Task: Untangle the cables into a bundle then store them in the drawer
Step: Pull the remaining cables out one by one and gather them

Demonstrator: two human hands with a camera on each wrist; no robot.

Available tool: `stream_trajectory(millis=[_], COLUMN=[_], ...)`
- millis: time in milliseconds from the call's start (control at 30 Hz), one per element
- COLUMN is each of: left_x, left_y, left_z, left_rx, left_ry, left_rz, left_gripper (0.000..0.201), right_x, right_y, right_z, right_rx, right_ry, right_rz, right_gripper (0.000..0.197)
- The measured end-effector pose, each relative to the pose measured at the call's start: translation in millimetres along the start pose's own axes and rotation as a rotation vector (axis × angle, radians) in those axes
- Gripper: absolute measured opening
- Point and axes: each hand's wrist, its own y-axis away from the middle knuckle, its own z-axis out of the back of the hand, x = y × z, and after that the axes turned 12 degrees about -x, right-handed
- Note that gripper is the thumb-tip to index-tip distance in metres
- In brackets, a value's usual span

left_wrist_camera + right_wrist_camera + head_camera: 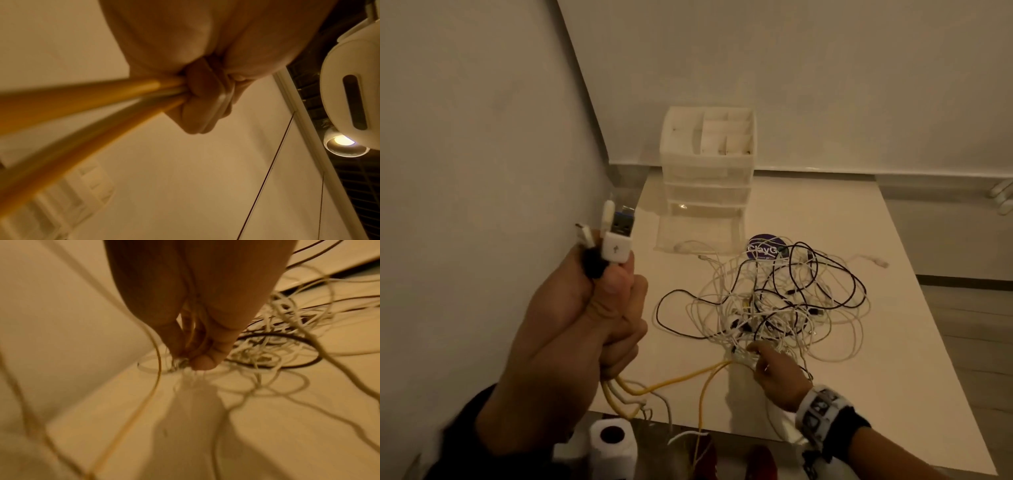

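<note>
The left hand (585, 308) grips gathered plug ends aloft while the right hand (774, 373) pinches strands in the cable tangle (774, 301) on the counter (893, 342); untangling is under way, and freeing another strand probably comes next.

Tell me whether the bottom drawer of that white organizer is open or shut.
Open. The bottom drawer juts forward onto the table from the drawer unit; the two above sit flush. Its contents cannot be told.

I see a tangle of white and black cables (774, 305) on the cream tabletop (893, 342), with yellow cables (681, 377) trailing off. The round sticker (763, 247) looks purple, though dim light blurs it; the plastic drawer unit (707, 161) is translucent white.
</note>
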Motion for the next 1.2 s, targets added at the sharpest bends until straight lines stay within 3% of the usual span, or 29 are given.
stream_trajectory(millis=[167,300,367,467,567,633,800,867,933,1000,1100,1200], left_x=[15.7,28.0,32.3,33.9,36.3,40.0,54.7,59.5,61.1,63.0,70.0,78.2], left_y=[-0.3,-10.3,-16.9,-26.5,-36.3,-42.7,-57.7,-63.8,-69.3,-75.3,-83.4,-87.2], left_z=[-15.1,-30.7,-36.1,-42.4,-50.9,-58.5,-75.4,-81.3,-88.7,-97.5,-114.7,-131.5], left_rx=[0.087,0.112,0.106,0.116,0.126,0.113,0.107,0.103,0.106,0.105,0.037,-0.043], left_ry=[0.031,0.019,0.006,0.018,0.045,0.014,-0.031,-0.080,-0.132,-0.208,-0.321,-0.297], left_rz=[0.090,0.053,-0.003,-0.040,-0.047,-0.069,-0.101,-0.108,-0.137,-0.207,-0.289,-0.255], left_gripper=[0.039,0.032,0.028,0.029,0.030,0.030,0.023,0.021,0.021,0.023,0.025,0.022], right_x=[0.2,3.3,8.2,16.8,24.7,31.4,59.4,69.9,80.8,96.5,116.5,125.9], right_y=[-13.3,-10.1,-2.4,12.9,25.0,28.0,26.7,25.4,24.9,27.2,30.8,31.3], right_z=[88.0,139.2,157.4,173.5,187.6,199.9,220.4,226.1,230.2,229.3,217.5,208.6], right_rx=[0.270,0.285,0.362,0.445,0.339,0.238,-0.166,-0.281,-0.313,-0.306,-0.352,-0.475], right_ry=[-0.020,0.057,0.104,-0.164,-0.679,-0.879,-0.645,-0.724,-0.869,-0.980,-0.989,-1.019], right_rz=[-0.029,-0.058,-0.093,-0.114,-0.108,-0.053,0.197,0.245,0.245,0.218,0.218,0.233], right_gripper=[0.042,0.029,0.031,0.032,0.028,0.034,0.017,0.012,0.023,0.017,0.018,0.011])
